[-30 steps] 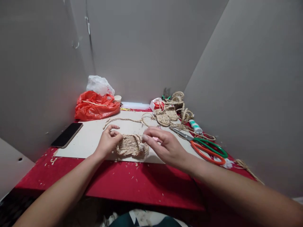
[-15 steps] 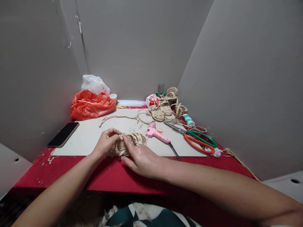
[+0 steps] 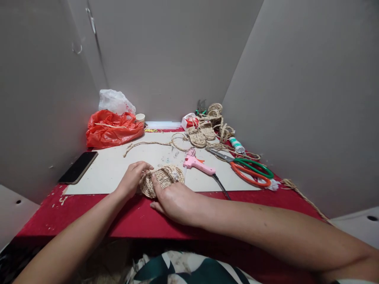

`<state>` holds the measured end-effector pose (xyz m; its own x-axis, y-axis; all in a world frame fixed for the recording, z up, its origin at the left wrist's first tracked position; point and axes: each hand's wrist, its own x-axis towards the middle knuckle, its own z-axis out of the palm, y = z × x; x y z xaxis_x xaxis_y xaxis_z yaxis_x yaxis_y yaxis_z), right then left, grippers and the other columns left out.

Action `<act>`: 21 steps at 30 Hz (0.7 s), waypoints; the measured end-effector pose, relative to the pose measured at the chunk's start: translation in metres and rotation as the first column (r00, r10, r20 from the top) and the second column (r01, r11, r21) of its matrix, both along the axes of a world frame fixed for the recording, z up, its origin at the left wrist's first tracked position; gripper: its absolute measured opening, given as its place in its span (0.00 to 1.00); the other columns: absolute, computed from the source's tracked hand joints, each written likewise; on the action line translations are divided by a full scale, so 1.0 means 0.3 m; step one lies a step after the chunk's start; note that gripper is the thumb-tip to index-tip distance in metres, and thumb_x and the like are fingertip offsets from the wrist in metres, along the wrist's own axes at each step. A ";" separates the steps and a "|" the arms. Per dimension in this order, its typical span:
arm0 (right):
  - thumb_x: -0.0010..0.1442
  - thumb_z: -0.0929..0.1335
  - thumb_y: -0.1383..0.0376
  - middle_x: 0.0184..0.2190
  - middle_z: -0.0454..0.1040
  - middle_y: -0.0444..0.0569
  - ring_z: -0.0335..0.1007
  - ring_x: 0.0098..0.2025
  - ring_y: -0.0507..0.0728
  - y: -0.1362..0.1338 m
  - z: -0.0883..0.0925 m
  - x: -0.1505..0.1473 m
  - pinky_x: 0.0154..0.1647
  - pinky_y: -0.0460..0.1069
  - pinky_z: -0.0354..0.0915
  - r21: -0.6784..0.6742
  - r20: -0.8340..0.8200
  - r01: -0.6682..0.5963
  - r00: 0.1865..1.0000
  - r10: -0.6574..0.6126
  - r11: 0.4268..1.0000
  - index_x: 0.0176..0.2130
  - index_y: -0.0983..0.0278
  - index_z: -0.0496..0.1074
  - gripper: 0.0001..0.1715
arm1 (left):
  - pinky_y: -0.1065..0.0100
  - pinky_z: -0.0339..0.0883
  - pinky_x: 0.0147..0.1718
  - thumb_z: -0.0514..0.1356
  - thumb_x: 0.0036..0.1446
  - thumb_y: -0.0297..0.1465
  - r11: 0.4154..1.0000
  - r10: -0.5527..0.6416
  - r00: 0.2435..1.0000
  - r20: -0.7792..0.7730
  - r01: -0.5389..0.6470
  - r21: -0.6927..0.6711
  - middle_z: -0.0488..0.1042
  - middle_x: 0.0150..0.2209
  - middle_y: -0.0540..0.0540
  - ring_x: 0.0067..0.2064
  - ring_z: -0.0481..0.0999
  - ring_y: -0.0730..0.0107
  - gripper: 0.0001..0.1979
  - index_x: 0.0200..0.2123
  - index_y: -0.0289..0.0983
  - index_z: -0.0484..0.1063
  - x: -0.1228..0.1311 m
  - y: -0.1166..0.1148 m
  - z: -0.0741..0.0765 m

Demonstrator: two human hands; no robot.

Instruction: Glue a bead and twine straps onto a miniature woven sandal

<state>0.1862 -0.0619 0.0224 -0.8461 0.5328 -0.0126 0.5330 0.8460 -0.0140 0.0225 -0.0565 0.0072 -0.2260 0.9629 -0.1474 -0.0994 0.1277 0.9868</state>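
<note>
Between my hands, at the front edge of the white board, is a woven straw-rope slipper [image 3: 164,176] with a strap and a small shiny decoration at its right end. My left hand [image 3: 134,177] is closed on the slipper's left end, its fingertips partly hidden behind the rope. My right hand [image 3: 173,201] grips it from the near side, one finger lying on the sole and the thumb below. Just right of the slipper lies a pink glue gun [image 3: 199,163], its nozzle end close to the rope.
Large scissors [image 3: 242,167] with green and orange handles lie at the right. Finished-looking small slippers [image 3: 197,137] and rope coils stand behind them. A phone [image 3: 78,167] and a red plastic bag [image 3: 114,132] are at left. Glue sticks [image 3: 164,125] lie at the back.
The slipper has been tilted or turned, so more of its sole and strap now shows. My right hand's finger has shifted slightly down along it. The view has moved a little.
</note>
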 end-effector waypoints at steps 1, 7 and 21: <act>0.65 0.62 0.55 0.31 0.79 0.65 0.78 0.32 0.69 -0.001 0.000 0.002 0.32 0.56 0.69 0.006 0.002 0.000 1.000 0.000 1.000 0.66 0.83 0.47 0.44 | 0.75 0.52 0.19 0.60 0.41 0.32 1.000 0.000 1.000 0.016 0.000 -0.006 0.68 0.22 0.53 0.21 0.64 0.78 0.08 0.27 0.34 0.74 -0.002 0.001 -0.002; 0.65 0.61 0.54 0.32 0.79 0.63 0.78 0.34 0.67 -0.004 0.012 0.034 0.34 0.55 0.67 -0.017 -0.028 -0.049 0.998 0.049 0.999 0.67 0.77 0.48 0.42 | 0.73 0.58 0.19 0.60 0.49 0.37 0.992 0.028 0.991 0.133 -0.011 -0.123 0.68 0.19 0.50 0.19 0.66 0.74 0.12 0.27 0.33 0.73 -0.004 0.009 0.002; 0.67 0.58 0.49 0.36 0.80 0.58 0.77 0.36 0.63 0.009 0.090 0.095 0.32 0.50 0.63 0.081 -0.140 -0.173 0.973 0.183 0.982 0.68 0.65 0.49 0.39 | 0.60 0.72 0.46 0.53 0.62 0.35 1.000 -0.017 0.805 0.593 0.026 -0.007 0.81 0.35 0.38 0.38 0.81 0.58 0.17 0.44 0.29 0.74 0.108 -0.094 0.096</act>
<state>0.2148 -0.0591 0.0492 -0.9173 0.3691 0.1490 0.3705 0.9286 -0.0198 0.0550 -0.0848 0.0359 -0.0694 0.9633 -0.2593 -0.6617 0.1500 0.7346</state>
